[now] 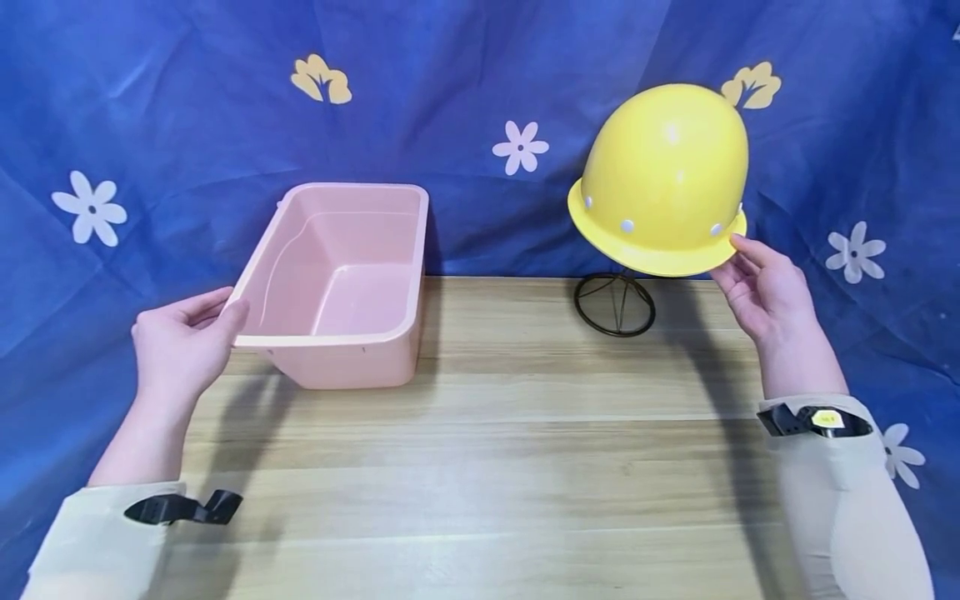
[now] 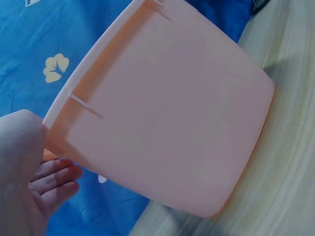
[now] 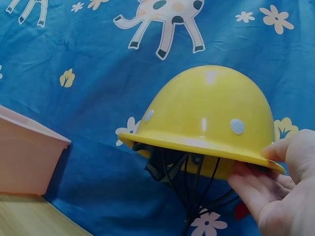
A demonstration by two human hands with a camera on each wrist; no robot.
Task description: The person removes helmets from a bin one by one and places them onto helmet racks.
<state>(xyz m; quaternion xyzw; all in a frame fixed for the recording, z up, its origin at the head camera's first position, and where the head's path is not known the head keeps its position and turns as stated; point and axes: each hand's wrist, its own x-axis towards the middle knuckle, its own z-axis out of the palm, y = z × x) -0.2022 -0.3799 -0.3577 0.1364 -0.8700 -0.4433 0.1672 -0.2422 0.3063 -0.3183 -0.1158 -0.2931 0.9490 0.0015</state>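
On the left of the table stands a pink plastic tub (image 1: 360,364), hollow and with nothing inside it. My left hand (image 1: 183,337) pinches its near left rim corner, thumb on top and fingers underneath, as the left wrist view also shows. A yellow hard hat (image 1: 667,175) sits over a black wire stand (image 1: 617,304) at the back right. Its brim is pinched at the right by my right hand (image 1: 772,292), thumb above and fingers below. Dark straps (image 3: 170,164) hang under the brim in the right wrist view, beside the stand's thin wires.
The wooden table (image 1: 487,467) runs up to a blue cloth backdrop (image 1: 465,100) printed with flowers. Black bands (image 1: 183,508) circle both sleeves at the wrists. The tub stands close to the backdrop at the back left.
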